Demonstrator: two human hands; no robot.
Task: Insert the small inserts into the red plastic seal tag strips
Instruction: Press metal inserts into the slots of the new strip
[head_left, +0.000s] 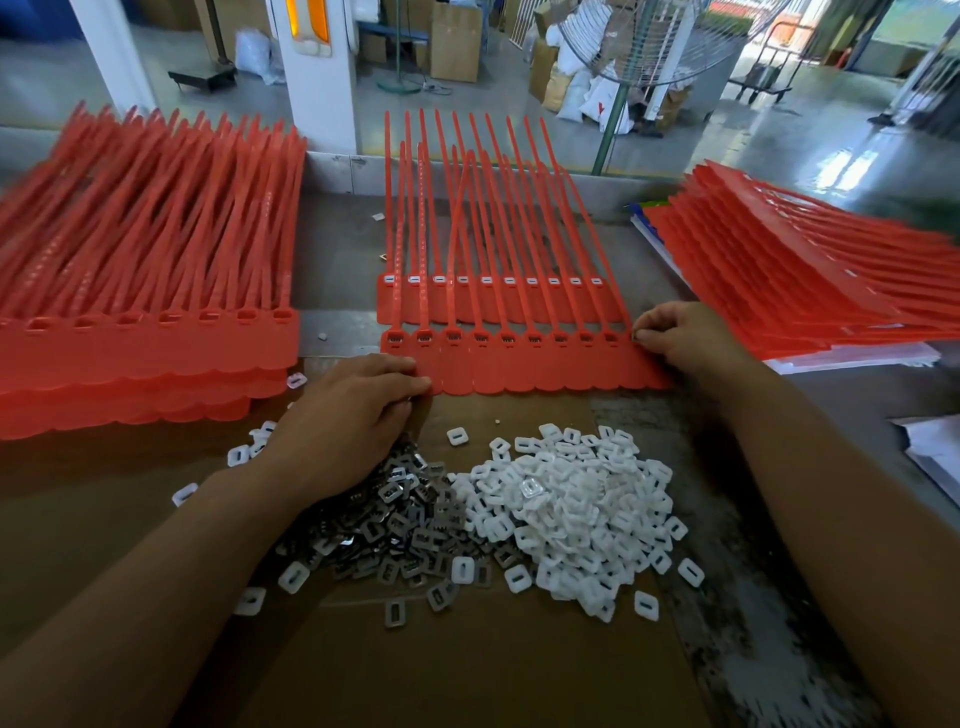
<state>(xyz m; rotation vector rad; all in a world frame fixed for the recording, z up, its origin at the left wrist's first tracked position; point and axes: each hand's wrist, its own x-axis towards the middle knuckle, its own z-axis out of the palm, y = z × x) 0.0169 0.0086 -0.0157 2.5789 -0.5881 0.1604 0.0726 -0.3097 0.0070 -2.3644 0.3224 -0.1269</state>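
A red seal tag strip (545, 366) lies across the table in front of me, metal inserts sitting in its row of sockets. Behind it lies a second red strip (498, 306) with white inserts in its sockets. My left hand (353, 415) rests on the near strip's left end, fingers curled over its edge. My right hand (685, 340) pinches the strip's right end at the last socket; whether an insert is between the fingertips is hidden. A pile of metal inserts (400, 525) and a pile of white plastic inserts (576, 499) lie on cardboard near me.
A thick stack of red strips (145, 332) fills the left side. Another fanned stack (810, 275) lies on the right, on white sheets. Loose white inserts are scattered around the piles. Beyond the table's far edge stand a white pillar and a fan.
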